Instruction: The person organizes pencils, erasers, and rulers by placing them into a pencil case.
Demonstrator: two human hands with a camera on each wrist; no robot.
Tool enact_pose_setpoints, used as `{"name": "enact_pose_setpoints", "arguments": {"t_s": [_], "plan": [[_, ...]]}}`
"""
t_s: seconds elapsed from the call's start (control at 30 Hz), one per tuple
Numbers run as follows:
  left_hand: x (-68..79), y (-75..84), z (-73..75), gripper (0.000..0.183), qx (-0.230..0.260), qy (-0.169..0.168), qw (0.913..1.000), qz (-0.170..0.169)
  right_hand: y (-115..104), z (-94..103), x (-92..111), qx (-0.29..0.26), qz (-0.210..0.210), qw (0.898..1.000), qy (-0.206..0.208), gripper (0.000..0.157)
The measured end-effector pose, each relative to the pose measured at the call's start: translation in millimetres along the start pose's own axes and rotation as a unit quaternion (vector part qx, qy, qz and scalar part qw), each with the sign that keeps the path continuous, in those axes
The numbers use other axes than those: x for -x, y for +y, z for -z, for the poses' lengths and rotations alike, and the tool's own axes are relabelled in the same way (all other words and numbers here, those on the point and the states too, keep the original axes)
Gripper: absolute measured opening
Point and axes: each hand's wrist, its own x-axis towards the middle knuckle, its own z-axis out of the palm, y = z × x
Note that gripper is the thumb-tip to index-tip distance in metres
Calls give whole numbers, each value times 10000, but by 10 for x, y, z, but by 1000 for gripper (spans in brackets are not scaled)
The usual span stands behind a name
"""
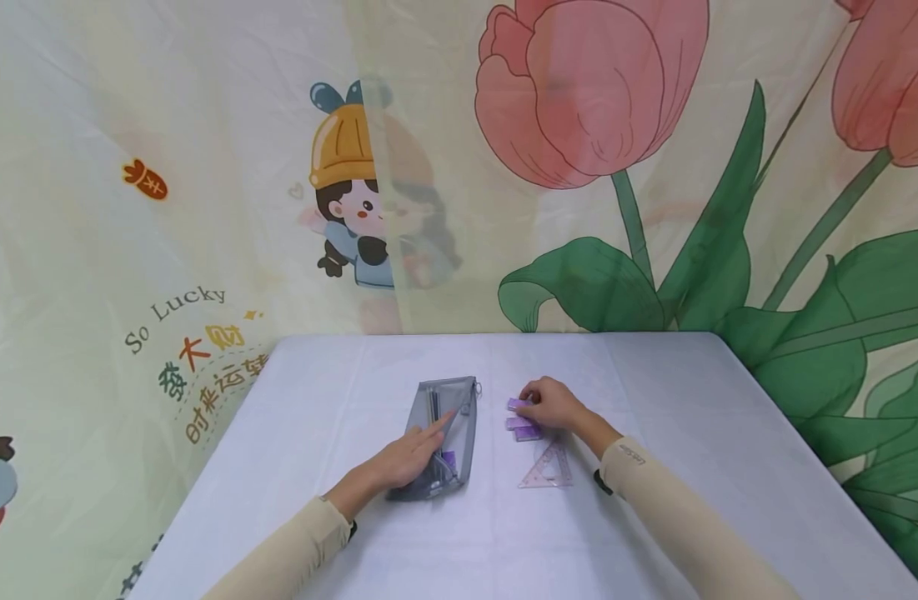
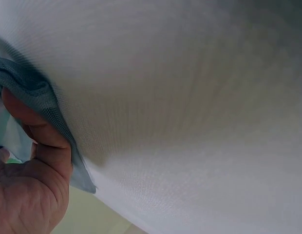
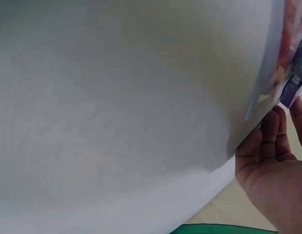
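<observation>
A grey see-through zip pencil pouch (image 1: 459, 396) lies on the table, with dark pens (image 1: 434, 404) and a purple piece (image 1: 449, 460) showing inside. My left hand (image 1: 406, 458) lies over the pouch's lower half, index finger stretched across it; in the left wrist view its other fingers curl at the pouch's mesh edge (image 2: 41, 100). To the right, my right hand (image 1: 556, 406) pinches a small purple block (image 1: 514, 404) at its fingertips. Two more purple blocks (image 1: 528, 434) sit just below it. Beneath them lies a clear set square (image 1: 546, 483) with pink markings.
A white cloth covers the table (image 1: 639, 375). Behind it hangs a printed curtain (image 1: 443, 83) with tulips and a cartoon figure. A small ring (image 1: 479, 388) sticks out at the pouch's upper right corner.
</observation>
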Motion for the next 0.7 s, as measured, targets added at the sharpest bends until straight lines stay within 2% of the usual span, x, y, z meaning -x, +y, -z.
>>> {"name": "enact_pose_setpoints", "arguments": {"t_s": [0.17,0.4,0.7], "plan": [[5,-1,2,49,2,1,10000,-53,86,41,7,109,309,9995,-35,22],[-14,-17,-7,49,-45,-11,9999,-93,192,102,74,22,374,9993,-12,22],[-27,-49,13,49,100,-46,9998,-168,261,232,285,-231,433,9987,101,24]]}}
